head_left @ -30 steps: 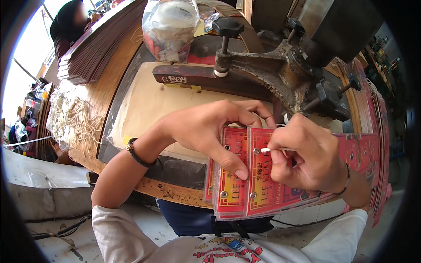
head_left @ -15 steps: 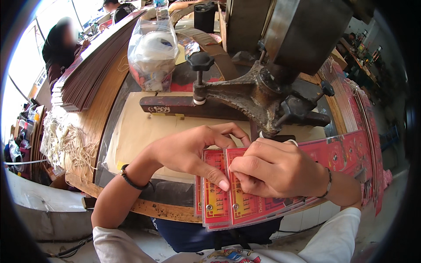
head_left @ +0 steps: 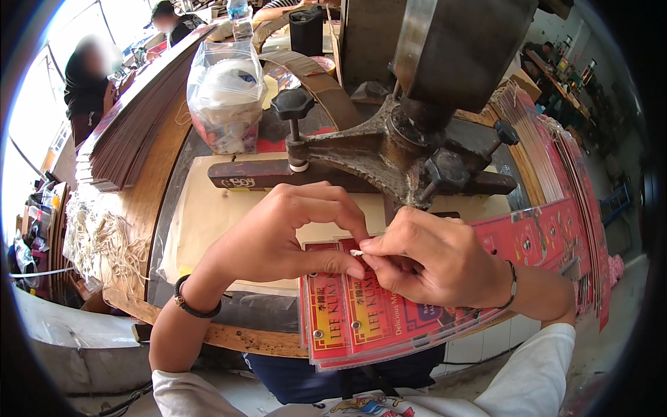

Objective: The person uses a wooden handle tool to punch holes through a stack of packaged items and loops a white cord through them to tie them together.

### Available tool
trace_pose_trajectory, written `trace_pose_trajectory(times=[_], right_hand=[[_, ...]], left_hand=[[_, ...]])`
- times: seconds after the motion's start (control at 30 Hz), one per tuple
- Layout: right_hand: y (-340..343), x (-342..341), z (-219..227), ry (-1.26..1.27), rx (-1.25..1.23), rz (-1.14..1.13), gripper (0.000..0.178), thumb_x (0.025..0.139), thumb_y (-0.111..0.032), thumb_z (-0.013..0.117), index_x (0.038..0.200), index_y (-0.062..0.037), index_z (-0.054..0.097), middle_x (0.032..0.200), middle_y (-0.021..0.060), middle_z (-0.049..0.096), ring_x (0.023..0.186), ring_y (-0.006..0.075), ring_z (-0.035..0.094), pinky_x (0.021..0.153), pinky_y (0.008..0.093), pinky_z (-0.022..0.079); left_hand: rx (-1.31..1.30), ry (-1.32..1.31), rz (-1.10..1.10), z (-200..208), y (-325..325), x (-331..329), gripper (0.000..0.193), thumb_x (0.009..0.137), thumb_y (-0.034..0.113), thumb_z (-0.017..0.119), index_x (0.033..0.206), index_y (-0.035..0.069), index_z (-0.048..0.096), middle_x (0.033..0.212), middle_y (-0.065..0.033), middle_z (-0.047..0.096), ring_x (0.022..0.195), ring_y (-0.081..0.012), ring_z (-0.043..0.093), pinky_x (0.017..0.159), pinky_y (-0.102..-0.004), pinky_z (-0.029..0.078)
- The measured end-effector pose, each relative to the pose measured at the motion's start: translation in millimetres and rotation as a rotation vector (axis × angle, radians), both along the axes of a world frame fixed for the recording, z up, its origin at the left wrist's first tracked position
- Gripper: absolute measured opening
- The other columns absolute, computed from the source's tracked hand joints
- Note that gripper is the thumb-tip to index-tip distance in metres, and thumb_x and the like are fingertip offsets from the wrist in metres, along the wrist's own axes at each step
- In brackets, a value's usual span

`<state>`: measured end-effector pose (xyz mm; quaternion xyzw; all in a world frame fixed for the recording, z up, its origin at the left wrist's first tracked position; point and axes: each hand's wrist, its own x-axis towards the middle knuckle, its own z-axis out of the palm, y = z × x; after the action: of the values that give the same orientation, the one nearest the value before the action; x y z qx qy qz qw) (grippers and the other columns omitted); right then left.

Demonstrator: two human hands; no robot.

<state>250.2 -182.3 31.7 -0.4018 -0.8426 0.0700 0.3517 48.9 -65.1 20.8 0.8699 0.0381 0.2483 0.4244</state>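
Note:
A white cord (head_left: pixel 356 253) shows as a short piece between my fingertips, just above the red cards. My right hand (head_left: pixel 438 260) pinches it between thumb and forefinger, the other fingers curled under. Curved like a C, my left hand (head_left: pixel 285 233) has its thumb and forefinger tips on either side of the same cord. Below lie several red and yellow printed cards (head_left: pixel 323 306) in clear plastic covers, overlapping at the table's front edge. Small metal eyelets sit near their left ends. The cord's other end is hidden.
A heavy metal press (head_left: pixel 389 139) with black knobs stands behind my hands. On the left lie a pile of loose white cords (head_left: pixel 111 240) and a tall stack of boards (head_left: pixel 135 135). A clear plastic bag (head_left: pixel 226 97) stands at the back. More red cards are stacked at right.
My left thumb has lifted off the cards and come up to my right fingertips. The white cord now shows between them. The cards have shifted slightly left.

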Motion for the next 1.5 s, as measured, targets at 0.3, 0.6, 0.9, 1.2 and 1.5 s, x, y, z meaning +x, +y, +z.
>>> trace_pose_trajectory(times=[0.3, 0.6, 0.9, 1.2, 1.5], right_hand=[[0.2, -0.6, -0.9, -0.028, 0.086, 0.003, 0.022, 0.083, -0.005, 0.07, 0.1, -0.0057, 0.058, 0.08, 0.0065, 0.057, 0.06, 0.0219, 0.063, 0.052, 0.0324, 0.054], [2.4, -0.4, -10.8, -0.057, 0.104, -0.019, 0.02, 0.085, -0.009, 0.071, 0.099, -0.0061, 0.057, 0.078, 0.0038, 0.066, 0.057, 0.0178, 0.065, 0.046, 0.0285, 0.051], [3.0, -1.2, -6.0, -0.164, 0.183, -0.092, 0.021, 0.087, -0.015, 0.07, 0.103, -0.0061, 0.059, 0.078, 0.0039, 0.068, 0.058, 0.0157, 0.066, 0.047, 0.027, 0.05], [2.2, 4.8, -6.4, -0.258, 0.269, -0.098, 0.022, 0.086, -0.016, 0.069, 0.103, -0.0053, 0.06, 0.081, 0.0023, 0.067, 0.059, 0.0136, 0.066, 0.047, 0.0257, 0.048], [5.8, 4.5, -6.5, -0.172, 0.243, -0.06, 0.023, 0.082, -0.013, 0.071, 0.101, -0.0057, 0.061, 0.077, 0.0025, 0.063, 0.058, 0.0137, 0.065, 0.047, 0.026, 0.046]], left_hand=[[0.066, -0.077, -0.023, -3.9, 0.8, -0.7, 0.016, 0.074, 0.005, 0.079, 0.089, 0.001, 0.074, 0.09, -0.0073, 0.069, 0.083, -0.0215, 0.063, 0.072, -0.0341, 0.05], [0.082, -0.145, 0.174, -5.4, -3.1, -1.9, 0.017, 0.065, 0.0, 0.083, 0.079, 0.006, 0.076, 0.078, -0.002, 0.068, 0.074, -0.016, 0.063, 0.068, -0.0294, 0.048], [0.38, -0.222, 0.39, -5.4, -15.3, 1.0, 0.02, 0.057, 0.003, 0.084, 0.066, 0.008, 0.067, 0.075, -0.0009, 0.063, 0.07, -0.0156, 0.06, 0.065, -0.0296, 0.044], [0.4, -0.148, 0.276, 7.1, -14.3, -0.7, 0.017, 0.066, 0.006, 0.082, 0.078, 0.007, 0.071, 0.085, -0.0031, 0.067, 0.078, -0.0183, 0.063, 0.074, -0.0324, 0.044], [0.311, -0.102, 0.123, -2.2, 2.1, -4.4, 0.017, 0.068, 0.009, 0.083, 0.082, 0.008, 0.073, 0.086, -0.0014, 0.069, 0.079, -0.017, 0.064, 0.077, -0.0327, 0.043]])
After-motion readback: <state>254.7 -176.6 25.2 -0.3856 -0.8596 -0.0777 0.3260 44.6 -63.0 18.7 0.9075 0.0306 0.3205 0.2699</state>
